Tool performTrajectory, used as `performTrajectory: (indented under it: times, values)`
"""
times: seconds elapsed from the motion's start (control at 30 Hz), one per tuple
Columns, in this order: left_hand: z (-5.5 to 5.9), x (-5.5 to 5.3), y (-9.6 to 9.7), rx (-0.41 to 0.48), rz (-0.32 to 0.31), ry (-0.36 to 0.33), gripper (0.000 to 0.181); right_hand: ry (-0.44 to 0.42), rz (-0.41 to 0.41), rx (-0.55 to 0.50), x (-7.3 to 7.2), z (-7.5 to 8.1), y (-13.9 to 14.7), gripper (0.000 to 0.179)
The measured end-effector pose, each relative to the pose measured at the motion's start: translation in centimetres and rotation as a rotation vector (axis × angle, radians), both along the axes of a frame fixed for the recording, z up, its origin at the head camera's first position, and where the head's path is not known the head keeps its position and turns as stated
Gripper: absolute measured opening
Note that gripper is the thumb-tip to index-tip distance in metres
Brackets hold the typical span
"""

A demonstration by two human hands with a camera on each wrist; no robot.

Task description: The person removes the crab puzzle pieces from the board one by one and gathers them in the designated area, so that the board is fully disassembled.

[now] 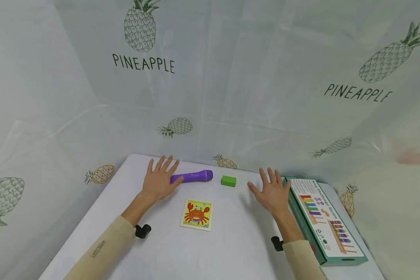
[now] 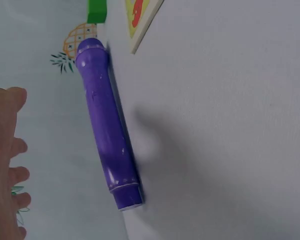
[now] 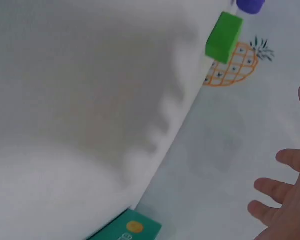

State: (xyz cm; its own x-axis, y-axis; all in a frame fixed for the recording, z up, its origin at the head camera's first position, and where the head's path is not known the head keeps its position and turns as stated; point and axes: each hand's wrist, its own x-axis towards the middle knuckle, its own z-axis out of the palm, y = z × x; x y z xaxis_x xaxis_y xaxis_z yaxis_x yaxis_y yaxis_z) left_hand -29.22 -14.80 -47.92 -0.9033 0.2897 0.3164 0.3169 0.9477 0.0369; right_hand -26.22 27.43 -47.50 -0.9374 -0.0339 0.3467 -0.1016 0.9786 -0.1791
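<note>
My left hand [image 1: 159,184] hovers over the table with its fingers spread, holding nothing. It overlaps the handle end of a purple toy microphone [image 1: 194,176] in the head view; the left wrist view shows the whole microphone [image 2: 107,120] lying on the white surface, apart from the fingers. To the right of it lies a green block [image 1: 228,181]. My right hand [image 1: 272,193], also spread and holding nothing, is raised between that block and a boxed game. A square crab picture puzzle [image 1: 196,214] lies flat nearer to me, between the two hands.
The green-edged game box [image 1: 330,221] lies along the table's right side, close beside my right forearm. A pale curtain [image 1: 231,85] printed with pineapples hangs behind the white table [image 1: 196,256]. Dark straps with small black devices sit on both wrists.
</note>
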Motion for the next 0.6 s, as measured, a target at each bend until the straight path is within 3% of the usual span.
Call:
performTrajectory:
  times: [0.2,0.4,0.6]
  values:
    - [-0.1,1.2,0.6,0.069,-0.069,-0.01,0.072,0.015,0.107,-0.155,0.8,0.1,-2.4,0.069]
    - [-0.9,2.6,1.1,0.18,-0.184,-0.083,0.065,-0.178,0.228,-0.425,1.4,-0.5,-5.1,0.044]
    - [-2.4,3.5,1.5,0.194,-0.27,-0.229,0.061,-0.333,0.281,-0.518,1.8,-2.0,-8.0,0.028]
